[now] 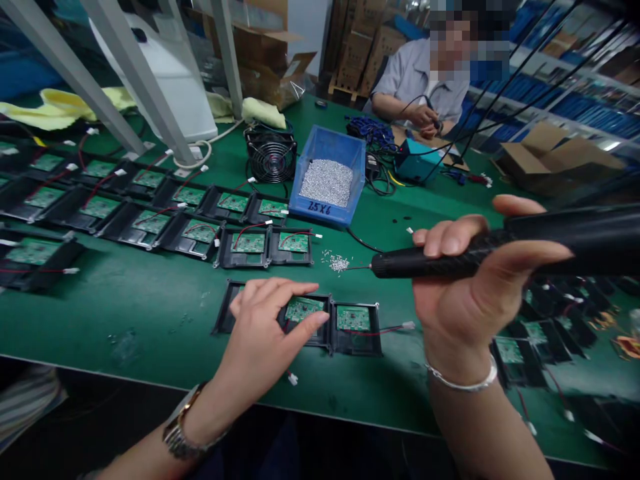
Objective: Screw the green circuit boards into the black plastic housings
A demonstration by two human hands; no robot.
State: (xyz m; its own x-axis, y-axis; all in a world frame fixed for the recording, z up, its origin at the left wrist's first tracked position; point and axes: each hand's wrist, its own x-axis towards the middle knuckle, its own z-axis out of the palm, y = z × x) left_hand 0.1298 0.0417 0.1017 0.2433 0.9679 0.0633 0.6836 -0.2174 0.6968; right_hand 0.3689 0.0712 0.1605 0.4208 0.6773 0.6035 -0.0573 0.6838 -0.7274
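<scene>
My right hand [457, 293] is wrapped around a black electric screwdriver [425, 262], which lies level and points left. Its thin bit reaches a small pile of loose screws [339, 263] on the green table. My left hand [270, 320] spreads over a black plastic housing [320, 338], thumb and forefinger apart on either side of its green circuit board [304, 309]. The palm and fingers hide part of this housing and of the one to its left. Touching it on the right is another housing with a circuit board [353, 318] and a red wire ending in a white connector [409, 325].
Rows of black housings with boards [249, 243] line the left side; more [510, 350] lie at right. Behind the loose screws stand a blue bin [320, 212] of screws and a black fan [271, 157]. Across the table a co-worker [420, 80] sits near a teal box [417, 160].
</scene>
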